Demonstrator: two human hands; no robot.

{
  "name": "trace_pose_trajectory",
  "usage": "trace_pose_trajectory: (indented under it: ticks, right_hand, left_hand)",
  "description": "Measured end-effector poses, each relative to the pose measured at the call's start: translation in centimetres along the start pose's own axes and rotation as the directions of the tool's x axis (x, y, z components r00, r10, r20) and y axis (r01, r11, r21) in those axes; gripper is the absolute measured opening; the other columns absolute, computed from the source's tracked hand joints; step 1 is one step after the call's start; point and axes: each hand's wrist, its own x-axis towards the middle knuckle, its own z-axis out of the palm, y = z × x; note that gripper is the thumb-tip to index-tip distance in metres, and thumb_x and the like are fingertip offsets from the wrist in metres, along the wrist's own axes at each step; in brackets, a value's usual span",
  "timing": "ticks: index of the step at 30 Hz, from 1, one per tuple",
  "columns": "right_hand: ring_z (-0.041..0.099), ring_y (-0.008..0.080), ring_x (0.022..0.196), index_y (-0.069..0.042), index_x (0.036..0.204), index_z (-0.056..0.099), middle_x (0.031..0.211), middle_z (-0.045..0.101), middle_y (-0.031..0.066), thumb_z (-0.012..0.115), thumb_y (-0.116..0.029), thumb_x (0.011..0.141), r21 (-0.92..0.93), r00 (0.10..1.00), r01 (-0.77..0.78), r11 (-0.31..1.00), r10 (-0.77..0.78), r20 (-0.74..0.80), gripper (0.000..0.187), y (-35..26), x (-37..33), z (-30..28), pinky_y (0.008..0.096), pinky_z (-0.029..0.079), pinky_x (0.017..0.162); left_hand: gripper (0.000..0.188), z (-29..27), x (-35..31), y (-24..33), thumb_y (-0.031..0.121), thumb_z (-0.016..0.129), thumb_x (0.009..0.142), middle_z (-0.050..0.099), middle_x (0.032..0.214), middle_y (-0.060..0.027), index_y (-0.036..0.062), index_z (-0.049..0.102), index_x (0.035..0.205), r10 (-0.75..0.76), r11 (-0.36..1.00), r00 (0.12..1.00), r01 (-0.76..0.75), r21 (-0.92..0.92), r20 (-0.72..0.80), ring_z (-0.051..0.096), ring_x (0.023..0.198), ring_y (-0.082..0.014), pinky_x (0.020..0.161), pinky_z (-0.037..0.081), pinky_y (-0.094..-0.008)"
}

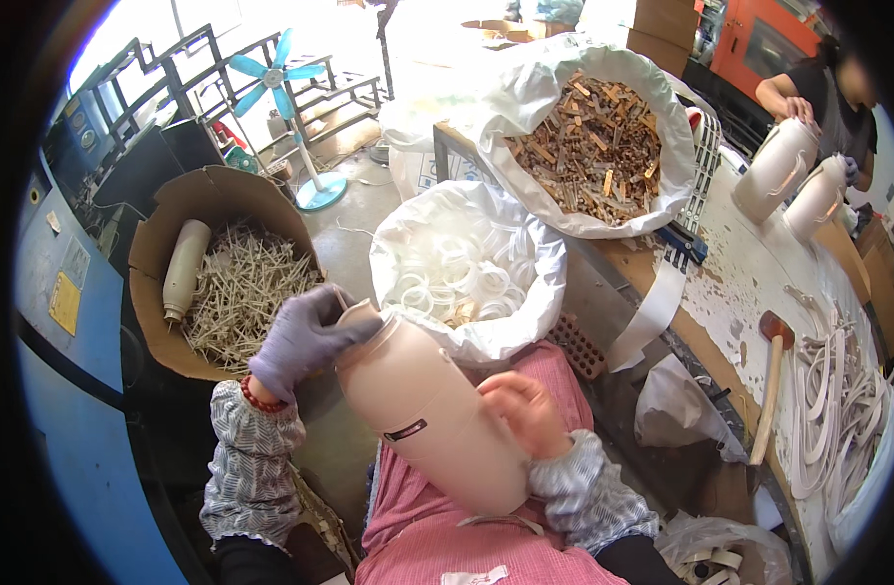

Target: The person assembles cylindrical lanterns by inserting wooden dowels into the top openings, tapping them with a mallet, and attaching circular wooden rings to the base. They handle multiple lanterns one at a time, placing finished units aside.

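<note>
A large beige plastic bottle [408,385] lies tilted across my lap, its neck toward the far left and its rounded base near me. My left hand [310,336], in a purple-grey glove, is closed on the neck end, thumb over the rim. Against the bottle's right side is my bare right hand [530,414], its fingers bent; exactly where the fingertips press is hard to see. A small dark rectangular mark [405,430] shows on the bottle's wall. Just beyond the bottle stands a white sack [384,249] of translucent plastic rings [466,258].
At left, a cardboard box [155,312] holds thin beige scraps and a similar bottle [187,268]. A sack [603,231] of brownish strips stands farther back. On the right-hand table [720,292] are a mallet [771,380] and beige strips [827,409]. A co-worker [837,107] handles two bottles.
</note>
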Motion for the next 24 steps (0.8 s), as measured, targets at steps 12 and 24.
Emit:
trace_pose_trajectory:
  ticks: [12, 24]
  right_hand:
    - [0.059, 0.0099, 0.089, -0.005, 0.116, 0.056, 0.099, 0.062, 0.0029, 0.069, -0.023, 0.091, -0.149, 0.996, 0.027, 0.988, -0.039, -0.080, 0.033, -1.5, 4.1, 2.7, 0.0237, 0.048, 0.080]
    - [0.061, 0.0250, 0.086, -0.006, 0.110, 0.065, 0.098, 0.067, 0.0105, 0.055, -0.012, 0.091, -0.925, 0.731, 0.348, 0.155, -0.663, 0.163, 0.023, 0.8, 25.8, -5.4, 0.0367, 0.049, 0.077]
  left_hand:
    - [0.028, -6.0, -4.7, 5.6, 0.007, 0.076, 0.081, 0.064, 0.112, -0.0095, -0.0028, 0.066, 0.104, 0.117, 0.954, 0.992, -0.124, -0.275, -0.042, 0.061, 0.103, -0.0172, 0.092, 0.048, -0.0325]
    - [0.022, -4.1, -12.1, 2.8, 0.021, 0.070, 0.083, 0.063, 0.086, -0.0129, 0.0005, 0.062, 0.085, 0.383, 0.869, 0.816, -0.159, 0.469, -0.433, 0.060, 0.091, -0.0333, 0.082, 0.047, -0.0413]
